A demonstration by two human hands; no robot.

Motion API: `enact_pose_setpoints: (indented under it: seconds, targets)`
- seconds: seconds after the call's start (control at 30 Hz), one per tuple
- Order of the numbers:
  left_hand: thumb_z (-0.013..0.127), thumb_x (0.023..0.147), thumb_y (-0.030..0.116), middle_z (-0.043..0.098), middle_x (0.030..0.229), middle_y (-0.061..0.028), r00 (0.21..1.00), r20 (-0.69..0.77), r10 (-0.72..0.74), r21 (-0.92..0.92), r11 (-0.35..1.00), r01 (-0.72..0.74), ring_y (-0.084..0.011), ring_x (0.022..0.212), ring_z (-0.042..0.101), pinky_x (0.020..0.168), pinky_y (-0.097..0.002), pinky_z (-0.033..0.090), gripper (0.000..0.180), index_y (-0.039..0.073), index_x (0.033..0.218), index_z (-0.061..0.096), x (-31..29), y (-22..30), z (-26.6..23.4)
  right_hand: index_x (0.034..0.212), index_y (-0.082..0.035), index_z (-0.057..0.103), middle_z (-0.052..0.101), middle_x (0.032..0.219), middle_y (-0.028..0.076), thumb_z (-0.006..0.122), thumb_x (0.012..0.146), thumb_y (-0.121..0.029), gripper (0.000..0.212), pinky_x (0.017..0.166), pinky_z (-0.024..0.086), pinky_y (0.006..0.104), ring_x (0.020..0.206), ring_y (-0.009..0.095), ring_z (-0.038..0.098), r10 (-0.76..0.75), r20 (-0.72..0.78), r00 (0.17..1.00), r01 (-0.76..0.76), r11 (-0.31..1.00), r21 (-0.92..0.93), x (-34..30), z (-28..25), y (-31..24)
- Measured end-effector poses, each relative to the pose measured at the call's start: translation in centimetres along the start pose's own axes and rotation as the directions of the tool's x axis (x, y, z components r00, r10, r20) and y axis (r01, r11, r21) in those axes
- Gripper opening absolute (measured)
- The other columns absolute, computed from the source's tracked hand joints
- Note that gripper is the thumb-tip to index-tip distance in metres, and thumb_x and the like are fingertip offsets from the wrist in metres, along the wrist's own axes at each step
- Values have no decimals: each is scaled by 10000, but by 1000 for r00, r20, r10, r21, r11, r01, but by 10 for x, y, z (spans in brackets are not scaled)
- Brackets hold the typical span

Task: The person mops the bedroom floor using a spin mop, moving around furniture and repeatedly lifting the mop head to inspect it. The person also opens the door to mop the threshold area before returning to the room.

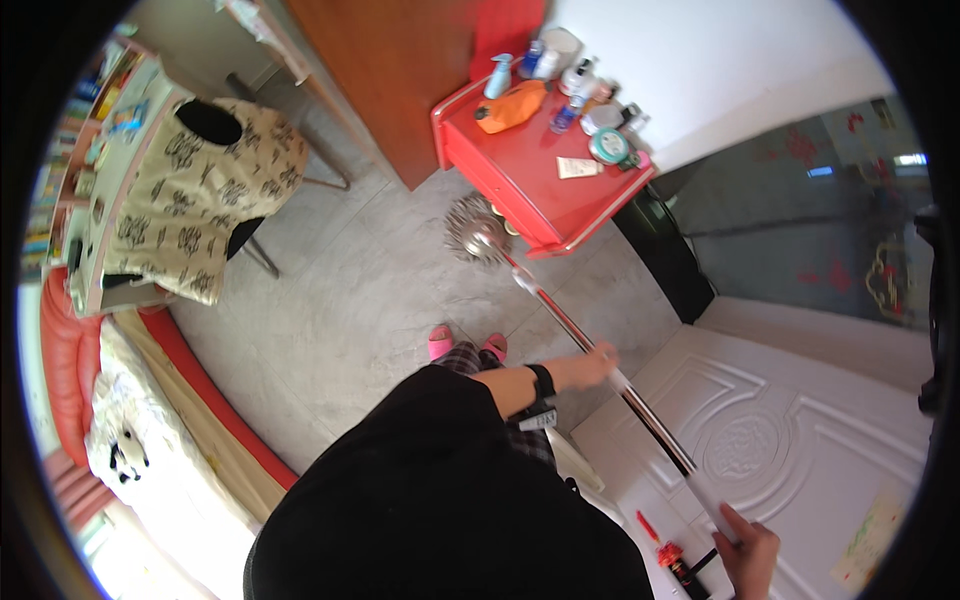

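**Two hands on the pole, mop head down by the red cabinet!**

And here's the mop, slanting right across the scene, its round grey mop head down on the grey floor, just beside the red cabinet. Whether the strands touch the cabinet, I can't tell from here!

The left hand reaches across the body, dark wristband on show, fingers closed around the middle of the shiny pole, a little blurred. Down at the lower right, the right hand has the white grip at the upper end, thumb lying along it, fingers curled round; a white panelled door stands right behind.

Up on the cabinet, it's a crowd: an orange pouch, a pale-blue pump bottle, a teal round tub and a white tube lying flat near the edge. Pink slippers are planted on the floor, well short of the cabinet. Over on the left, a beige patterned cloth drapes a chair, and below it a black-and-white plush toy lies on the pale bedding.
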State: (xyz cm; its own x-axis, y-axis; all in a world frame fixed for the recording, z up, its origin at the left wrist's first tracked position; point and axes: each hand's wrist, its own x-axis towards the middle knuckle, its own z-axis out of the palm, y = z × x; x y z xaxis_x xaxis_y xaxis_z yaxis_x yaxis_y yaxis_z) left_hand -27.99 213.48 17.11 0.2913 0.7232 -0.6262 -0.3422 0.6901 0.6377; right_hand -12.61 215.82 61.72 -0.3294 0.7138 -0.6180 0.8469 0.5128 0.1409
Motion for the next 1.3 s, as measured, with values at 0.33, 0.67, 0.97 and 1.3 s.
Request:
enact_pose_setpoints:
  seconds: [0.33,0.67,0.97,1.3]
  targets:
    - [390,902,432,607,886,-119,966,53,252,118,959,-257,-260,852,587,755,-372,431,381,115,1097,473,-48,51,-44,1066,-16,637,667,902,117,669,758,-49,311,680,473,262,788,125,592,-43,98,994,22,980,200,53,-92,-18]
    - [340,913,502,499,1204,-142,753,-593,285,154,958,-241,-272,1205,406,978,-348,341,586,160,1380,251,-165,-134,-216,1184,-129,564,626,817,193,671,725,-116,472,618,485,372,721,351,614,-648,31,761,635,753,173,195,79,-158]
    - [397,893,475,550,1159,-212,301,-858,-417,-437,899,0,-347,1113,501,934,-384,380,585,168,1370,252,-341,-272,-159,1294,-213,434,618,874,225,578,804,-227,511,647,483,459,772,391,601,-851,-214,479,873,437,215,364,229,-493]
    - [453,884,377,610,1031,-195,67,-849,-524,-519,851,82,-363,997,559,861,-405,430,503,114,1300,349,-306,-280,-21,1332,-151,376,591,994,256,595,778,-170,595,737,482,414,914,377,588,-919,-15,394,858,362,365,398,259,-346]
